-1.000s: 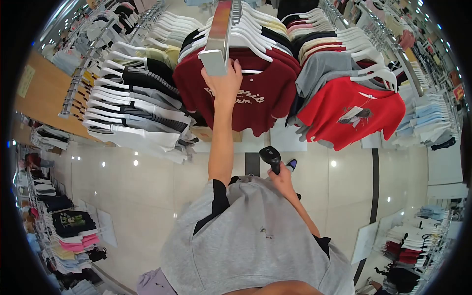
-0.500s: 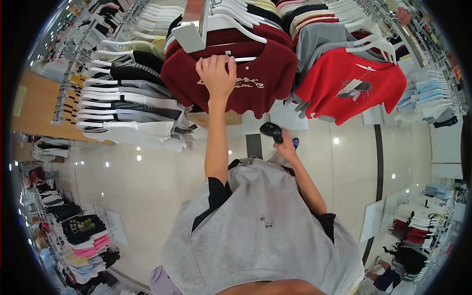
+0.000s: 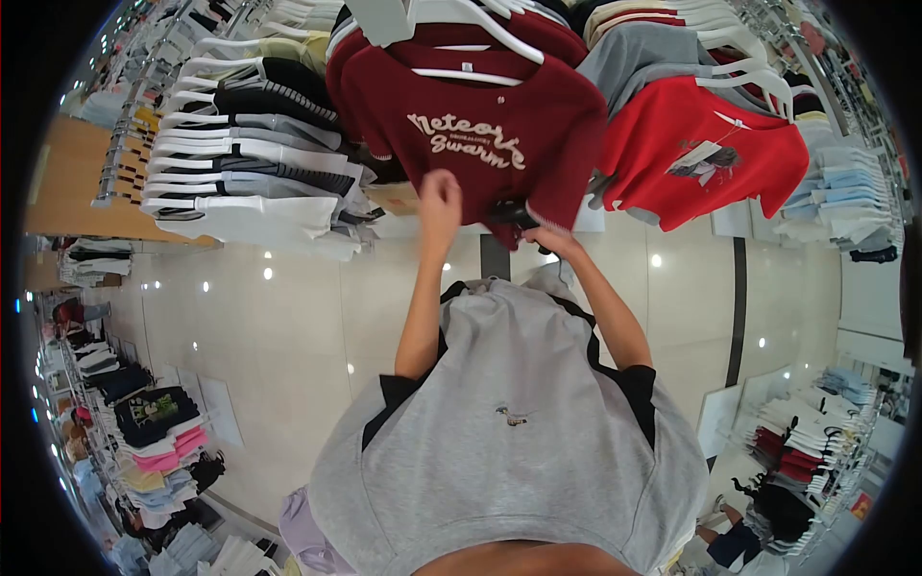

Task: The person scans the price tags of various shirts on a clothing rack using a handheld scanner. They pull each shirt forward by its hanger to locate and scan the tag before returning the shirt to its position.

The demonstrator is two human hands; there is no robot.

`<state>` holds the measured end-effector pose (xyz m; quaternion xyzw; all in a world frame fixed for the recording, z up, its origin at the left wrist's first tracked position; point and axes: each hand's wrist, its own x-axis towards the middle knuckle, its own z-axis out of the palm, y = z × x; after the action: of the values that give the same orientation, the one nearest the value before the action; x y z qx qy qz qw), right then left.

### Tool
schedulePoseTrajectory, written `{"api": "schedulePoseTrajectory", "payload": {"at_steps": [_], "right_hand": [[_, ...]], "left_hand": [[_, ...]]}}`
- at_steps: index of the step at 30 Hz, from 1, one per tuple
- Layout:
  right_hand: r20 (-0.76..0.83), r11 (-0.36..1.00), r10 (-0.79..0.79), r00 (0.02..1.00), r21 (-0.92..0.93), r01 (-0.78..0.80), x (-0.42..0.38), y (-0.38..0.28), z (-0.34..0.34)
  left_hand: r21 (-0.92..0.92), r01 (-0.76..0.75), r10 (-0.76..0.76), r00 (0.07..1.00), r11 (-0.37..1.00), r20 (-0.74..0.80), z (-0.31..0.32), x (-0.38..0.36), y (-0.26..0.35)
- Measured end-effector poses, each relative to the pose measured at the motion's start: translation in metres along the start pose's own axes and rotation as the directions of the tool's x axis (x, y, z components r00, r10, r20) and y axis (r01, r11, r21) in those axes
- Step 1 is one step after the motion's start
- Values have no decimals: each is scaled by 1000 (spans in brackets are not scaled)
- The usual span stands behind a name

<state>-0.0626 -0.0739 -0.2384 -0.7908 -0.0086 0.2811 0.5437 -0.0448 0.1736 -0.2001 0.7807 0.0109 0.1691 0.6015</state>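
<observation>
A maroon T-shirt (image 3: 447, 113) with white script lettering hangs face-on at the front of the rack, on a white hanger. My left hand (image 3: 440, 199) is blurred in front of its lower left edge, fingers looking curled; whether they grip the fabric I cannot tell. Lower right of the shirt, my right hand (image 3: 554, 240) is closed around a black handheld scanner (image 3: 514, 212). The scanner's head points left and overlaps the shirt's bottom part, close to the right sleeve.
To the right hangs a red T-shirt (image 3: 706, 158) with a paper tag, in front of grey ones. White, grey and black tops (image 3: 259, 216) crowd the left rail. A metal rack end (image 3: 382, 19) juts out above the maroon shirt. Tiled floor (image 3: 288, 307) lies below.
My left hand has left the hanger at the neckline and come down to the shirt's lower left. My right hand has brought the scanner up against the shirt's lower part. The shirt's lettering now shows fully.
</observation>
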Motion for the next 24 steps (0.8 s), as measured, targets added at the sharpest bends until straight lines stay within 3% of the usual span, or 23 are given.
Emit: {"api": "schedulePoseTrajectory", "payload": {"at_steps": [1, 2, 4, 5, 6, 7, 8, 9, 11, 12, 13, 15, 16, 17, 19, 20, 21, 23, 24], "right_hand": [[10, 952, -88, 996, 296, 81, -8, -6, 2], [-12, 965, -96, 995, 246, 96, -16, -22, -2], [-15, 858, -113, 993, 503, 105, -47, -70, -6], [-22, 801, -149, 989, 583, 134, -61, -90, -10], [-22, 801, -138, 990, 586, 125, -70, -102, -14], [0, 745, -192, 981, 651, 146, -78, -112, -17], [16, 683, -247, 969, 712, 163, -84, -115, -17], [15, 682, -239, 971, 715, 156, -87, -114, -18], [-49, 677, -257, 965, 703, 216, -94, -109, -25], [-83, 665, -264, 961, 706, 244, -102, -114, -28], [-89, 667, -259, 962, 704, 245, -108, -116, -31], [-324, 792, -245, 914, 476, 382, -119, -114, -34], [-397, 837, -197, 897, 408, 364, -123, -104, -37], [-402, 839, -192, 895, 406, 363, -125, -91, -38], [-583, 861, -49, 811, 387, 330, -126, -63, -38], [-599, 868, -14, 801, 390, 307, -129, -54, -37], [-600, 868, -9, 800, 393, 304, -133, -49, -34], [-603, 840, 25, 797, 445, 310, -140, -41, -28], [-596, 883, 39, 802, 395, 251, -144, -31, -24]], "left_hand": [[128, 29, -64, 958, 991, 280, 3, -24, -26], [254, 20, -157, 834, 967, 529, 7, -49, -55], [112, -320, 130, 647, 941, 751, 22, -109, -132], [111, -312, 125, 644, 943, 755, 27, -106, -104], [51, -24, -21, 673, 998, 739, 30, -91, -45], [-12, 267, -173, 658, 964, 733, 31, -82, -13], [-124, 307, -120, 667, 944, 735, 42, -73, -49], [-122, 315, -126, 662, 941, 739, 46, -66, -50], [-214, 479, -206, 680, 852, 703, 53, -52, -27], [-265, 547, -248, 689, 794, 681, 52, -46, 13], [-267, 550, -244, 685, 792, 686, 59, -47, 12], [-607, 661, -281, 744, 442, 606, 77, -49, -2], [-665, 657, -388, 751, 355, 535, 91, -54, -32], [-663, 661, -386, 747, 351, 541, 90, -54, -31], [-741, 626, -300, 775, 244, 556, 80, -47, -17], [-784, 611, -280, 776, 108, 566, 76, -40, -4], [-781, 615, -283, 772, 107, 569, 72, -35, 12], [-844, 529, -202, 820, -93, 536, 65, -28, 34], [-833, 546, -198, 810, -91, 552, 62, -27, 33]]}}
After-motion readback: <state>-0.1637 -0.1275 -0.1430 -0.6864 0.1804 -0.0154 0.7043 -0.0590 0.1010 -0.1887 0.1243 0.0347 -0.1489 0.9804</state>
